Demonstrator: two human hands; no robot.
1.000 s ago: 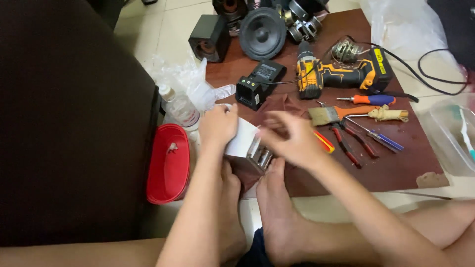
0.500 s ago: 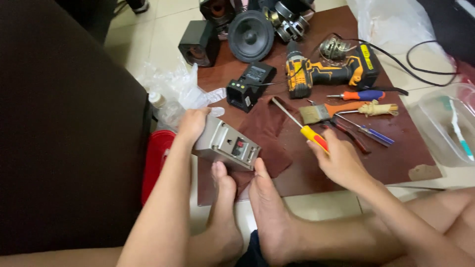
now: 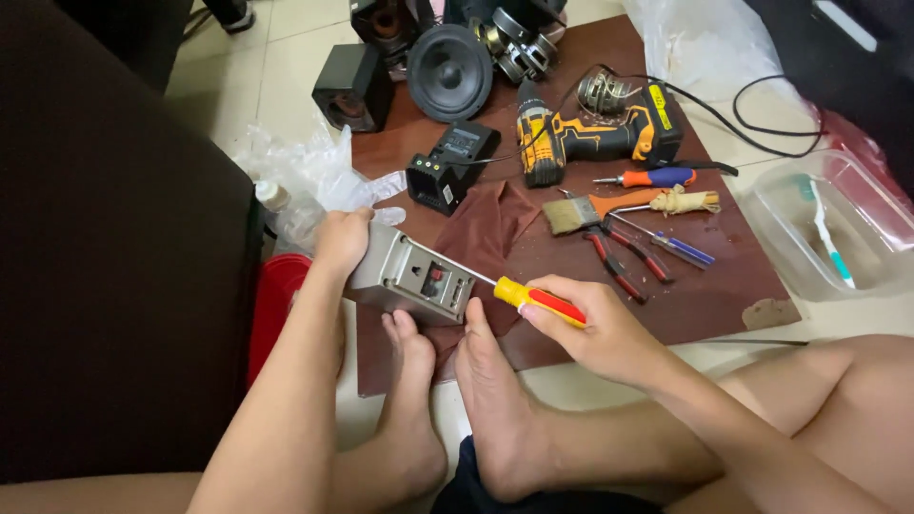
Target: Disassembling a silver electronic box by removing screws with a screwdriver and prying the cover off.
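Grey metal box [image 3: 405, 276], rigid and seemingly weighty, sat propped against the person's feet on a brown board [image 3: 705, 305] as the left hand [image 3: 341, 240] clamped its far end and the right hand [image 3: 595, 328] closed round a yellow-and-red screwdriver [image 3: 533, 300], tip at its face.

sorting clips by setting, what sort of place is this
Probably a home floor used as a makeshift repair spot: tiled floor, a brown board spread with a cordless drill, loose speaker parts and pliers.
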